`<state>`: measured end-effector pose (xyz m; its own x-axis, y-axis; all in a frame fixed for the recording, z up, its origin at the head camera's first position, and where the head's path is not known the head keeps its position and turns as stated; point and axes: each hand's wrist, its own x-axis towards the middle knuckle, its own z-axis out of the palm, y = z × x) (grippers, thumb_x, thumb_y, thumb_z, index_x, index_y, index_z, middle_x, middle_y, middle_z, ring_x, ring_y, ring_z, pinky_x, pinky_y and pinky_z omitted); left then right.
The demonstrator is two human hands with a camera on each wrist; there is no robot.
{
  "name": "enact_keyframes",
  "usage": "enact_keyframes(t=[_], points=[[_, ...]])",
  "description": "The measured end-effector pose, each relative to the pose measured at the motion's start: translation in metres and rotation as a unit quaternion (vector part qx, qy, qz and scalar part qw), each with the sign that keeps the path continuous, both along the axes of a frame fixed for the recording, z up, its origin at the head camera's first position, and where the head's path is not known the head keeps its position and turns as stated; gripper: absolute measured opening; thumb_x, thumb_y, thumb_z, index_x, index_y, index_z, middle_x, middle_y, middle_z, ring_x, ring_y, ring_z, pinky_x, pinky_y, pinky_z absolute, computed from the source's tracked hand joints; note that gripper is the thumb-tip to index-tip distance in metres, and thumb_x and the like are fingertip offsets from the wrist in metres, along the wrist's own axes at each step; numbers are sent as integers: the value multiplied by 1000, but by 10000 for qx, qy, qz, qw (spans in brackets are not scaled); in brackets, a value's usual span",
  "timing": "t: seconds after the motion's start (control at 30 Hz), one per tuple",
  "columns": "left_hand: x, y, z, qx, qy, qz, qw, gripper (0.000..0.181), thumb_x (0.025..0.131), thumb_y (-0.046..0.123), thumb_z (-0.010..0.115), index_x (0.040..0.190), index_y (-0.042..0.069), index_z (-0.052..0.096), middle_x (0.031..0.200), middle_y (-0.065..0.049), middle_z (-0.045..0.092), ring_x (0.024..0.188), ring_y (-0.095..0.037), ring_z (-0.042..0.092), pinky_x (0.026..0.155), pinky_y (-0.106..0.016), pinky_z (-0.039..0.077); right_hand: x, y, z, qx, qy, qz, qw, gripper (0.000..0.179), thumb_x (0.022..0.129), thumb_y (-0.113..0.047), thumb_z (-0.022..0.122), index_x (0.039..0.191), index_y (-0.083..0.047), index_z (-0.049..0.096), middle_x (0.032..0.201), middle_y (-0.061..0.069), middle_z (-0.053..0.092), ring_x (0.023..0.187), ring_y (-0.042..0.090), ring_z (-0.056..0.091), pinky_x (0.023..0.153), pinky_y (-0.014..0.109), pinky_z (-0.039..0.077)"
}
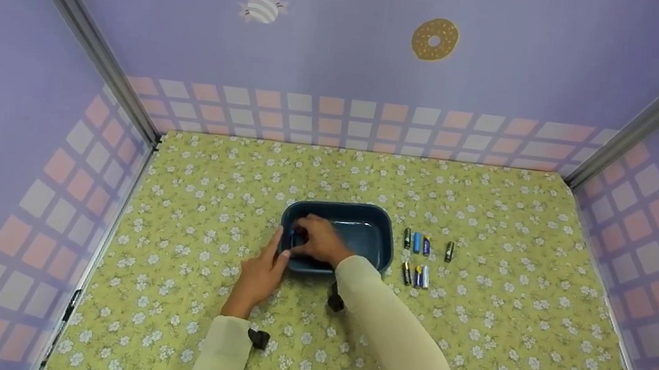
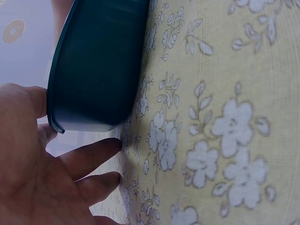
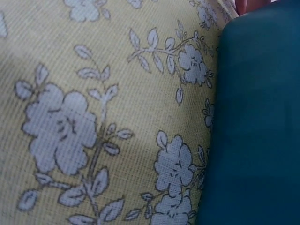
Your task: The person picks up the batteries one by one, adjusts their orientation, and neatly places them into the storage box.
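A dark blue plastic basin (image 1: 367, 245) stands on the flowered cloth. Inside its left end is my right hand (image 1: 323, 241), reaching over the near rim with bent fingers at a small dark battery (image 1: 300, 231), mostly hidden by the fingers. My left hand (image 1: 262, 273) lies at the basin's near left corner, fingers straight along the outside, thumb at the rim. In the left wrist view, the left hand's fingertips (image 2: 112, 146) reach down beside the basin wall (image 2: 96, 70). The right wrist view shows only the basin's outer side (image 3: 258, 117) and cloth.
Right of the basin lie several batteries: a black one (image 1: 407, 238), a blue one (image 1: 417, 243), a purple one (image 1: 426, 246), a lone black one (image 1: 449, 251), and a nearer group with a silvery one (image 1: 425, 277). Patterned walls (image 1: 344, 56) enclose the cloth-covered table (image 1: 210, 196).
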<state>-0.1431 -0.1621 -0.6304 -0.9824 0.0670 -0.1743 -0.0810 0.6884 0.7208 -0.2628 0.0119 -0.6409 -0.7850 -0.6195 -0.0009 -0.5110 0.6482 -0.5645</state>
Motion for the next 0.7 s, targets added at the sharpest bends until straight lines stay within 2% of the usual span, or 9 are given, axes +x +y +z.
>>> enact_keyframes(t=[0.13,0.37,0.7], points=[[0,0,-1,-2,64,-23,10000,65,108,60,29,165,40,5,164,-12,37,139,-50,47,117,-78,6,0,-1,-1,147,20,-45,9999,56,81,-48,86,125,-17,70,111,3,65,93,16,60,83,36,53],[2,0,1,150,-7,-19,9999,65,108,60,32,164,43,4,165,-10,35,133,-49,53,118,-76,4,1,0,-2,122,-152,-93,9998,53,83,-50,84,125,-21,69,111,1,62,91,15,56,80,34,50],[2,0,0,127,-15,-22,9999,65,108,61,31,164,44,4,166,-10,34,138,-50,48,118,-77,3,2,1,-1,170,-197,-113,9996,55,82,-51,84,125,-20,69,109,1,61,90,15,56,78,34,50]])
